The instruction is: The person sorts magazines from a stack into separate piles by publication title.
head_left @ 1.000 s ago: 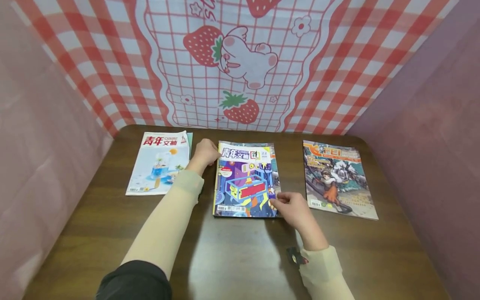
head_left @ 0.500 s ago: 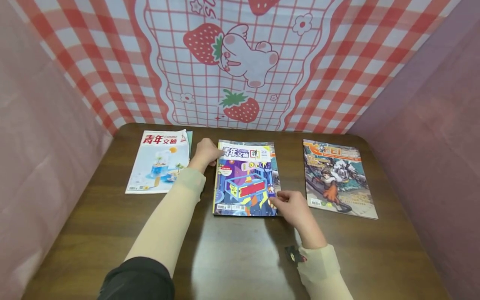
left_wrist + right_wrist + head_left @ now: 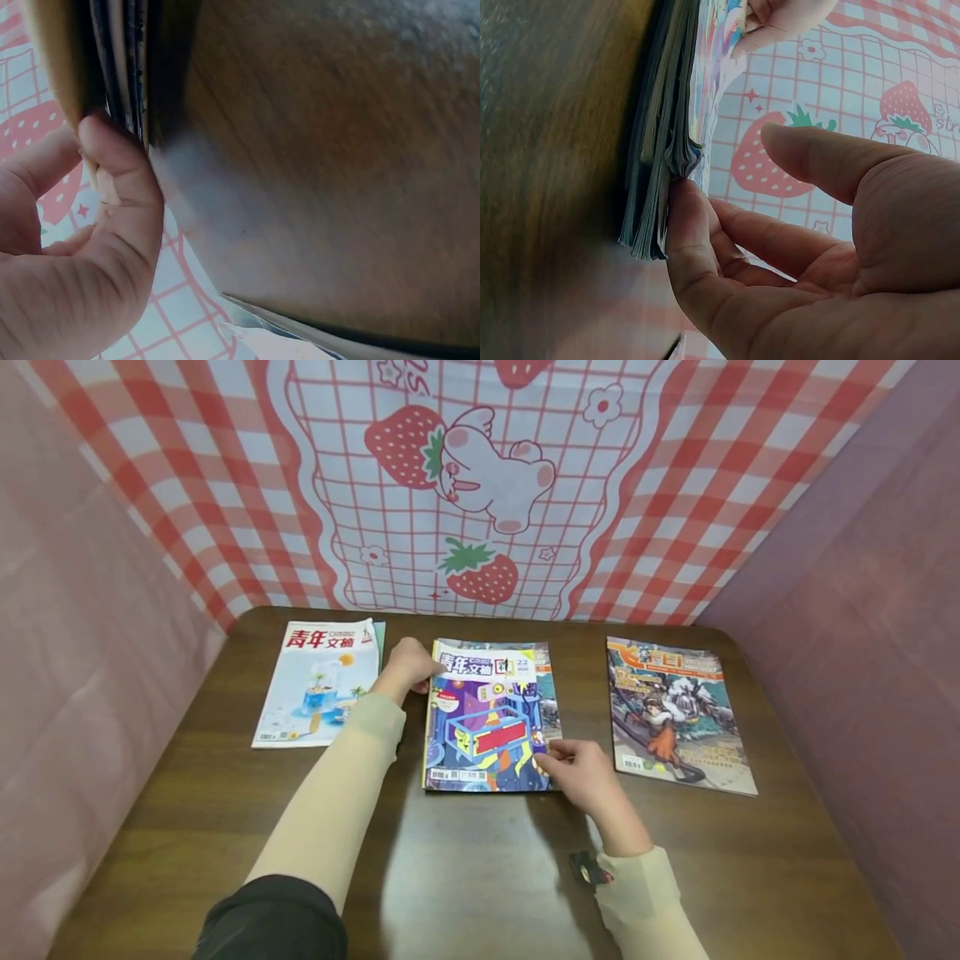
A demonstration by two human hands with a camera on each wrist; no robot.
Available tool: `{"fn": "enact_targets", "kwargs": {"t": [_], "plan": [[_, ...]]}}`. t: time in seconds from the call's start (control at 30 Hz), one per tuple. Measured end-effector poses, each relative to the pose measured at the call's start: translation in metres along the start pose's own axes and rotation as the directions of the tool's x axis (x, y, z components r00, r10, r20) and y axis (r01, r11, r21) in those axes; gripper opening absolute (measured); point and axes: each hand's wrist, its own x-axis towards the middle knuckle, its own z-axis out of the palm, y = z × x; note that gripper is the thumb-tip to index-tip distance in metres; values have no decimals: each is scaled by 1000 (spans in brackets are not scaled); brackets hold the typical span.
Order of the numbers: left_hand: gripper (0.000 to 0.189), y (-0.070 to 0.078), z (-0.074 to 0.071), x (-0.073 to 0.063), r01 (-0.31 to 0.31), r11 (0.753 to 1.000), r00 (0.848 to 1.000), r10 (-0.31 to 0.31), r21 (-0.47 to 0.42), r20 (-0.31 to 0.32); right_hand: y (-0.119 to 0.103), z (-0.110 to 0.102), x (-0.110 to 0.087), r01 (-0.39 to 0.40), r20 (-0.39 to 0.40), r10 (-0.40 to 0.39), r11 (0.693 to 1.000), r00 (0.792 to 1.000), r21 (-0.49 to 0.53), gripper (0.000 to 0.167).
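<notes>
A brown wood-grain counter [image 3: 465, 868] runs the whole width, backed by a red-and-white checked cloth [image 3: 480, 485] printed with strawberries. At the far left hangs pale pink fabric [image 3: 82, 652]. Next comes a white magazine [image 3: 300, 693] with an ice lolly on its cover, lying over a teal sheet or cover [image 3: 380, 639] that shows along its right edge. Between it and the middle pile is the left hand [image 3: 408, 667], pinching the left edge of the purple-and-blue magazine [image 3: 487, 727] near its upper corner. That magazine lies on top of the pile; a strip of an orange-lettered magazine [image 3: 553, 693] shows below its right edge. The right hand [image 3: 585, 772] touches that right edge near the bottom with a fingertip, its thumb apart from the fingers, grasping nothing. Further right lies an orange-titled comic-style magazine [image 3: 675, 718], slightly turned, and beyond it mauve fabric [image 3: 847, 627].
</notes>
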Motion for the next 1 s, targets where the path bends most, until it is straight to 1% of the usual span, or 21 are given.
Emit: {"fn": "enact_targets", "kwargs": {"t": [0.13,0.23,0.33,0.43,0.57,0.77,0.87,1.0], "plan": [[20,0,-2,-6,-25,998,1000,26,-57,6,-1,2,1,6,-2,-6,1000,1000,-14,44],[19,1,-4,-13,-52,996,998,54,-71,28,0,3,1,5,-2,-6,1000,1000,-24,43],[18,3,-6,-18,-62,995,996,67,-79,54,0,3,2,6,0,-6,1000,1000,-25,42],[18,2,-7,-20,-51,994,995,59,-101,76,1,3,2,7,3,-7,1000,1000,-23,42],[21,-1,-8,-21,-25,987,994,41,-162,97,1,4,3,7,11,-7,1000,1000,-11,42],[22,-3,-9,-22,-13,972,988,48,-235,146,1,4,3,-2,22,2,1000,1000,-5,42],[25,-3,-10,-21,13,965,984,35,-262,176,2,4,4,2,18,-2,1000,1000,-6,42],[31,-5,-10,-19,44,954,982,13,-295,189,2,4,4,13,16,-13,1000,1000,-1,42]]}}
